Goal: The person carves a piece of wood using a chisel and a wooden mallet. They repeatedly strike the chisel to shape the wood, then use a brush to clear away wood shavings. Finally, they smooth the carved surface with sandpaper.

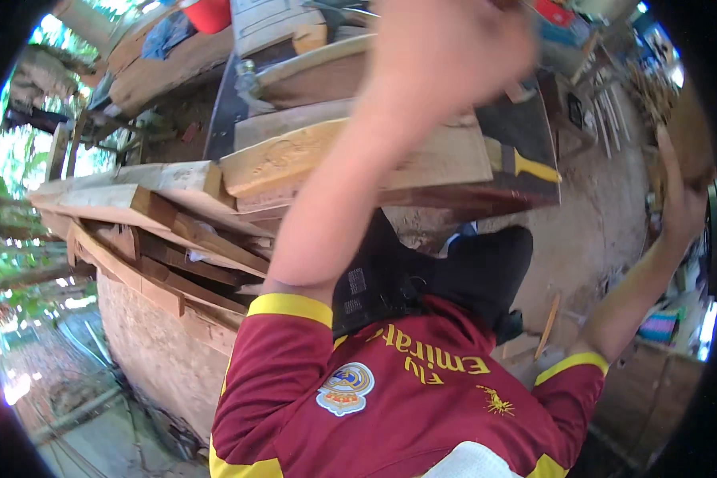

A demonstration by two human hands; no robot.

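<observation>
My left hand is raised across the top middle, over the wooden pieces on the dark workbench. Motion smears its fingers, so whether it grips anything cannot be made out. Out at the far right, my right hand is closed on a brown wooden piece, one finger stretched along its side. Below my left hand lies a pale board beside a thick wooden block. A yellow-handled tool rests at the bench's right corner, its front part by the board.
Long timber beams stick out to the left of the bench above stacked curved wooden pieces. A red bucket and a blue cloth are at the back left. Clutter lines the right side beyond the dirt floor.
</observation>
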